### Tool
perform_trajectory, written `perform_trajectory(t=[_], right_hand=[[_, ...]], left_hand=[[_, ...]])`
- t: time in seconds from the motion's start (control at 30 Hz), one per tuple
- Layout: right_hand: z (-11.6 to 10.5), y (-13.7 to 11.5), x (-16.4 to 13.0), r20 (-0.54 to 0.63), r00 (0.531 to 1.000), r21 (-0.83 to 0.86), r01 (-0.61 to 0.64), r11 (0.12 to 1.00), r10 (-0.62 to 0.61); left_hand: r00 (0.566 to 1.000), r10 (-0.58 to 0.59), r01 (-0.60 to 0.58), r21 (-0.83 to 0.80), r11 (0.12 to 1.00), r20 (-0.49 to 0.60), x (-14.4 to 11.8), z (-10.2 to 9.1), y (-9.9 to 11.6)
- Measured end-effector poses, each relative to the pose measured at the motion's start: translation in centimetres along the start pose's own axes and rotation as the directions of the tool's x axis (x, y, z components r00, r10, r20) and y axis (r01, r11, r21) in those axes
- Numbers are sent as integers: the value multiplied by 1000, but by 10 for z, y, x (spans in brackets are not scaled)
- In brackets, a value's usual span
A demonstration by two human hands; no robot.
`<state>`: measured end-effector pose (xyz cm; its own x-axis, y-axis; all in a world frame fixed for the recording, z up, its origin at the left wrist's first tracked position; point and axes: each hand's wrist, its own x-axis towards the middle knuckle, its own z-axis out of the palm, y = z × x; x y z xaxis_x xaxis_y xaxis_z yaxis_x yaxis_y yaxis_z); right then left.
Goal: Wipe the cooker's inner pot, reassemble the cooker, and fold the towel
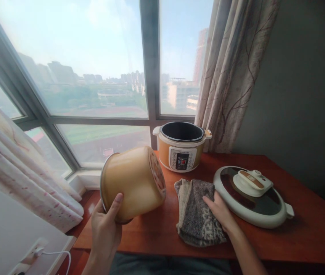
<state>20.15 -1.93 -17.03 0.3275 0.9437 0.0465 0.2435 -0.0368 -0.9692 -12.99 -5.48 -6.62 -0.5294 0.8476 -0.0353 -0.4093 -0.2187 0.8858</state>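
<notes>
My left hand [108, 221] is closed on the rim of a gold inner pot [128, 183], thumb on its outer wall. The pot is tipped on its side above the table, base facing right and its opening turned left, so the inside is hidden. My right hand [218, 210] grips a folded grey-brown cloth [197, 214] with pale lettering, its thumb on top and the other fingers hidden. Behind the cloth stands the electric pressure cooker body [179, 152], uncovered, its dark interior showing. Beside my right hand lies the cooker's round lid [254, 196], handle side up.
All of this is on or over a reddish-brown wooden table [308, 236]. Large windows [94, 57] rise behind it, with curtains [231, 76] on both sides. At lower left, a white cable [55, 252] is plugged into a wall socket [32, 254].
</notes>
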Motion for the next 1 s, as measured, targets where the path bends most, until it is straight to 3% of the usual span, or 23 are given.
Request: perform_trajectory(t=[0.1, 0.17, 0.23, 0.3, 0.37, 0.47, 0.57, 0.67, 0.73, 0.8, 0.87, 1.0], right_hand=[[22, -17, -10, 181, 977, 172, -142, 975, 110], [35, -28, -14, 311, 944, 292, -207, 934, 112], [42, -32, -14, 360, 930, 302, -187, 935, 70], [43, -29, -10, 300, 953, 130, -81, 988, 38], [38, -23, -6, 183, 983, -162, 19, 987, 11], [28, -22, -6, 44, 997, -536, 74, 841, -60], [25, -35, -19, 54, 976, -690, 190, 698, -213], [31, -53, -47, 256, 904, -582, 427, 691, -343], [39, -61, -70, 452, 818, -434, 551, 713, -357], [46, -65, -87, 578, 748, -363, 594, 718, -327], [49, -64, -96, 599, 745, -364, 581, 728, -294], [49, -57, -88, 532, 796, -277, 487, 828, -290]], left_hand=[[1000, -3, 3, 14, 1000, -9, -1, 1, -1], [1000, 6, -6, 37, 999, -2, -1, 1, -1], [1000, 22, -23, 67, 998, 11, -1, 0, -2], [999, 33, -34, 96, 995, 18, -1, 0, -2], [999, 45, -47, 118, 992, 21, -1, 0, -3], [995, 99, -103, 180, 978, 31, -1, 2, -4], [982, 186, -191, 287, 939, 45, -2, 4, -4], [967, 247, -252, 374, 892, 64, -1, 2, -4], [963, 256, -269, 425, 864, 88, 0, -1, -4], [959, 261, -281, 458, 844, 108, 1, -3, -4], [956, 268, -292, 470, 833, 120, 2, -4, -4], [956, 270, -290, 467, 835, 112, 2, -4, -2]])
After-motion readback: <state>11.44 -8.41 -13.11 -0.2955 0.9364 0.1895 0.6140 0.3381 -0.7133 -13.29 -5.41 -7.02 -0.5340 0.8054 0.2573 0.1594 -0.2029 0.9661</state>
